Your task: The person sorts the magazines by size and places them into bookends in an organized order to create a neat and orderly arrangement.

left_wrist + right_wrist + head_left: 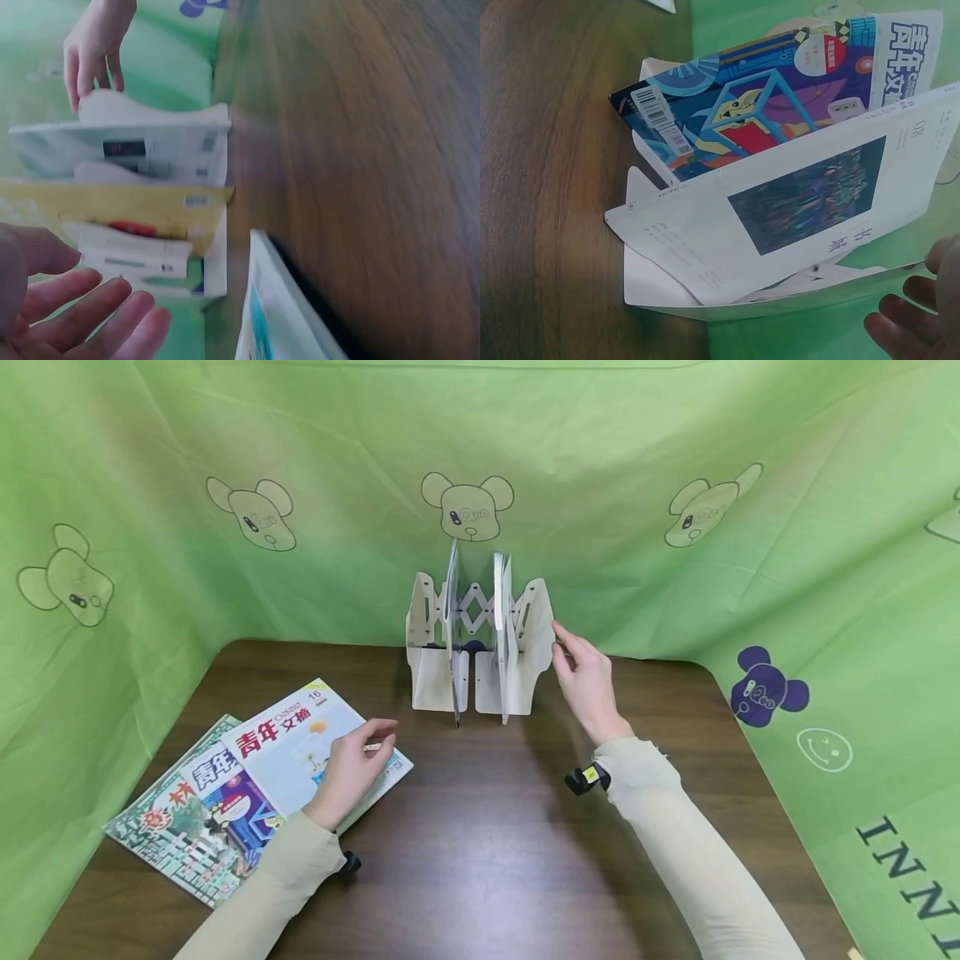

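A white expandable book stand (442,689) stands at the back of the table, with a magazine upright in its left part and another in its right part. The left magazine (780,97) has a colourful blue and purple cover; the right magazine (720,202) is white with a dark picture. My right hand (587,681) is at the outer edge of the stand's right panel, fingertips at the rim; firm contact is hard to tell. Over the flat magazines (277,760) on the left is my left hand (352,772), fingers loosely bent, with nothing in them.
Several magazines lie overlapping at the table's left side, a pale-blue one on top. Green printed cloth (360,435) hangs behind and along both sides of the brown table (480,860). Black straps with small devices (588,777) are on both wrists.
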`<control>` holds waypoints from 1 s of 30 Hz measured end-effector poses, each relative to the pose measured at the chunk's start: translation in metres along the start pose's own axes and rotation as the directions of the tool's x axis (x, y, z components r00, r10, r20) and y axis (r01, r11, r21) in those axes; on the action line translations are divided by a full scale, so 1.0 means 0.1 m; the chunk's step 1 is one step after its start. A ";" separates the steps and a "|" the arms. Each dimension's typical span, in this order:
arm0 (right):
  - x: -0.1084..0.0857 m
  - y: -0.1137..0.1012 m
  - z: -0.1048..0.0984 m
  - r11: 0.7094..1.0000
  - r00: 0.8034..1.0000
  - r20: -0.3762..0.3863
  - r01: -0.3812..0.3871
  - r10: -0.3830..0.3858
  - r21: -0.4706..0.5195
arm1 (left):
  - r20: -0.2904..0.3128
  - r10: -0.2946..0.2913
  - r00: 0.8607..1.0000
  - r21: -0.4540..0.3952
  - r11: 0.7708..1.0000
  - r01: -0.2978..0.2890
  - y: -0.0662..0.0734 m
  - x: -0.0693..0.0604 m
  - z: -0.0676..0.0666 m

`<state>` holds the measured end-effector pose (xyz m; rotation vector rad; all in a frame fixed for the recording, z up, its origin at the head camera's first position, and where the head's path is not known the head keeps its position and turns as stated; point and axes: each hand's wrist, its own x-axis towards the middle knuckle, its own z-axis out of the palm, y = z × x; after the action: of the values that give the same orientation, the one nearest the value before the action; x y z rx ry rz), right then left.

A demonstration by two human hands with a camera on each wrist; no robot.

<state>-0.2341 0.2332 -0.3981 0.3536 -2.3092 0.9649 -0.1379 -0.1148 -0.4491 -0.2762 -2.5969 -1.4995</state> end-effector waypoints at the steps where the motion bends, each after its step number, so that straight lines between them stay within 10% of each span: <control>1: 0.00 0.00 0.00 1.000 1.000 0.000 0.001 -0.001 0.001 | -0.005 -0.008 1.000 0.009 1.000 0.009 -0.02 -0.02 -0.04; 14: -0.01 0.02 0.01 1.000 1.000 0.003 0.020 -0.020 0.002 | -0.158 -0.151 0.976 0.184 0.966 0.180 -0.32 -0.10 -0.72; 20: 0.02 0.01 -0.01 1.000 1.000 0.012 0.014 -0.014 0.013 | -0.209 -0.263 0.942 0.355 0.877 0.324 -0.44 -0.17 -1.00; 25: 0.03 -0.01 -0.03 1.000 1.000 0.023 0.003 -0.003 0.023 | -0.129 -0.421 0.898 0.456 0.779 0.431 -0.55 -0.26 -1.12; 30: 0.05 -0.01 -0.03 1.000 1.000 0.031 -0.002 0.002 0.023 | -0.088 -0.488 0.868 0.497 0.734 0.463 -0.63 -0.32 -1.18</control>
<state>-0.2359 0.2349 -0.3930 0.3783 -2.3281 0.9945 -0.1185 -0.2503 -0.4498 0.4570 -3.1279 -0.8284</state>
